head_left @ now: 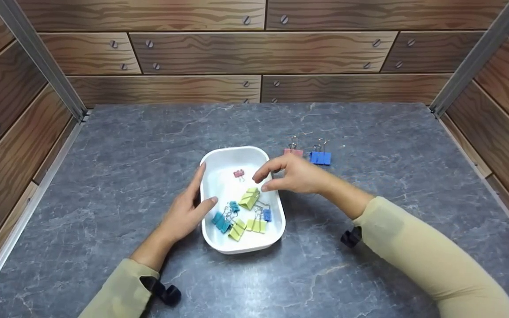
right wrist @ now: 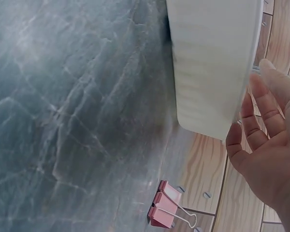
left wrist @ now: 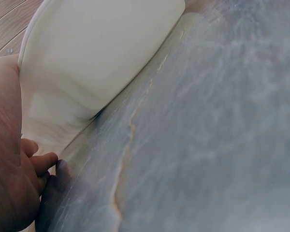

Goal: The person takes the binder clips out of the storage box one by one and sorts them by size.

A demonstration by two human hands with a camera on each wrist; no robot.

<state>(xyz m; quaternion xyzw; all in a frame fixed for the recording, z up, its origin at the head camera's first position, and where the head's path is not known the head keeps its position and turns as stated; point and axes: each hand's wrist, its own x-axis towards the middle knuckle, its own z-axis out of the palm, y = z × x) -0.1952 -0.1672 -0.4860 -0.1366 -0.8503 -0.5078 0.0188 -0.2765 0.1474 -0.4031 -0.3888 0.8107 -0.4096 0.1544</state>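
Note:
A white plastic container (head_left: 243, 244) holds several binder clips: a small red clip (head_left: 239, 173), yellow-green clips (head_left: 249, 198), teal clips (head_left: 221, 222) and a small blue clip (head_left: 267, 215). My left hand (head_left: 187, 211) grips the container's left side, thumb over the rim and fingers along the outer wall. Above the right rim hovers my right hand (head_left: 296, 174), thumb and index finger bent toward each other with a gap between the tips. Nothing shows in that gap. In the right wrist view, the right hand (right wrist: 266, 145) is beside the container wall (right wrist: 212, 67), its other fingers loosely bent.
Behind the right hand stand a larger pink binder clip (head_left: 293, 152), partly hidden by it, and a larger blue binder clip (head_left: 320, 158). The grey marbled tabletop (head_left: 148, 132) is bounded by wood-patterned panels (head_left: 259, 53) at the back and sides.

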